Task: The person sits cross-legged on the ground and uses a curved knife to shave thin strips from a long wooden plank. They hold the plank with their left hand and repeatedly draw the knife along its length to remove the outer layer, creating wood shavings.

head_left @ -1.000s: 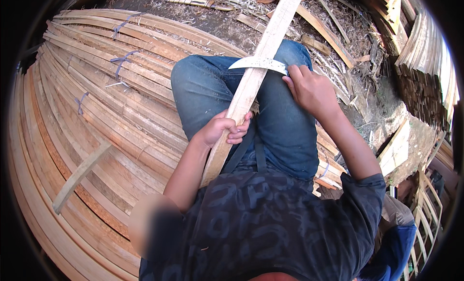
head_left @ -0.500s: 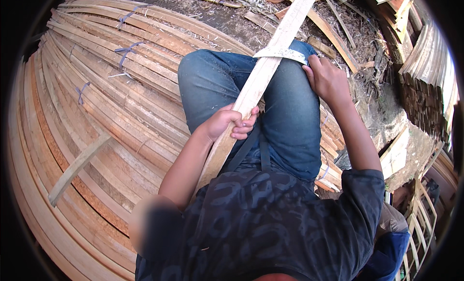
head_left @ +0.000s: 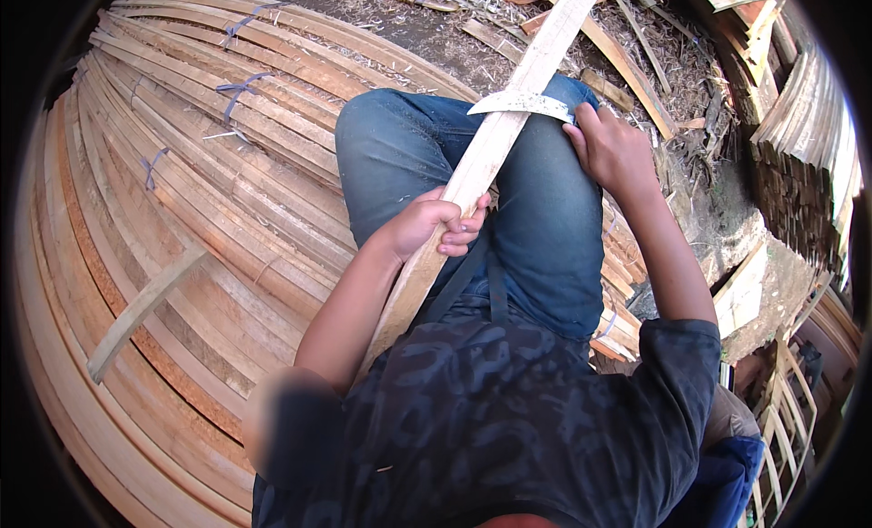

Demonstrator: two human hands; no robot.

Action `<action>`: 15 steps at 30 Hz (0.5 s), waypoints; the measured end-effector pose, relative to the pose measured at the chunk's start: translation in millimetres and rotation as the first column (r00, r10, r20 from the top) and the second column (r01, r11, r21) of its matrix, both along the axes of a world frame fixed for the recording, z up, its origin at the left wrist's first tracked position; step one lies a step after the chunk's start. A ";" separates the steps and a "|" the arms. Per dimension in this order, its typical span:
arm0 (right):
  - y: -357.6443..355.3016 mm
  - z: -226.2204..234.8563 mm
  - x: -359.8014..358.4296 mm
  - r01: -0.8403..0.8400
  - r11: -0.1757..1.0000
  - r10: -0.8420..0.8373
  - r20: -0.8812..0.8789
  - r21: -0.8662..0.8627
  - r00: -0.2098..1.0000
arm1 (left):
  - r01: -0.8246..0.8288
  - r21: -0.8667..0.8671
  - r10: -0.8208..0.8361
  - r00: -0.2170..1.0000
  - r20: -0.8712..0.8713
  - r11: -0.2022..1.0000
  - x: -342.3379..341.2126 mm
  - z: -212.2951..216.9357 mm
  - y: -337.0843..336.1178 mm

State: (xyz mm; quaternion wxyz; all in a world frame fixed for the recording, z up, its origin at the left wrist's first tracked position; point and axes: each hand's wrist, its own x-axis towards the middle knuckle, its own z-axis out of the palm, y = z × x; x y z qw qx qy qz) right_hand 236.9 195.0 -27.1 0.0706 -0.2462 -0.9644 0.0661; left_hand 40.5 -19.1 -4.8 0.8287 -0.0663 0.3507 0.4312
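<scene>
Gripping a long wooden board (head_left: pixel 481 156) in the closed left hand (head_left: pixel 434 222), above the middle of the jeans (head_left: pixel 549 233). Slanting the board from the near left, beside the dark shirt (head_left: pixel 509 392), across the jeans toward the far right. Holding a curved pale blade (head_left: pixel 520 103) by its right end in the closed right hand (head_left: pixel 618 147). Spanning the board crosswise with the blade, farther out than the left hand, near the right knee (head_left: pixel 573 88). Sitting beside long wooden strips (head_left: pixel 209 197) on the left, some bundled with purple ties (head_left: pixel 240 88), a short stick (head_left: pixel 145 307) lying across others. Facing dark ground (head_left: pixel 350 29) on the far side, littered with wood scraps (head_left: pixel 491 41), with stacked wood (head_left: pixel 799 138) to the far right.
</scene>
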 end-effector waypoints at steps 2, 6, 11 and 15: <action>-7.5 4.0 2.4 -0.005 0.999 0.005 -0.001 -0.035 1.000 | 0.007 0.009 -0.007 1.000 0.009 1.000 -0.4 0.6 -0.3; -33.3 24.4 -7.1 -0.112 0.991 0.113 0.013 -0.079 0.993 | 0.028 0.033 -0.028 1.000 0.010 0.999 1.3 -0.5 -2.6; 17.4 0.4 1.2 0.047 0.999 -0.048 -0.016 -0.020 0.999 | 0.022 0.016 -0.021 0.999 -0.044 1.000 3.5 4.1 2.1; -19.3 20.6 -3.9 -0.002 0.997 0.003 0.015 -0.072 1.000 | 0.011 0.012 -0.011 1.000 -0.001 1.000 1.7 1.5 0.5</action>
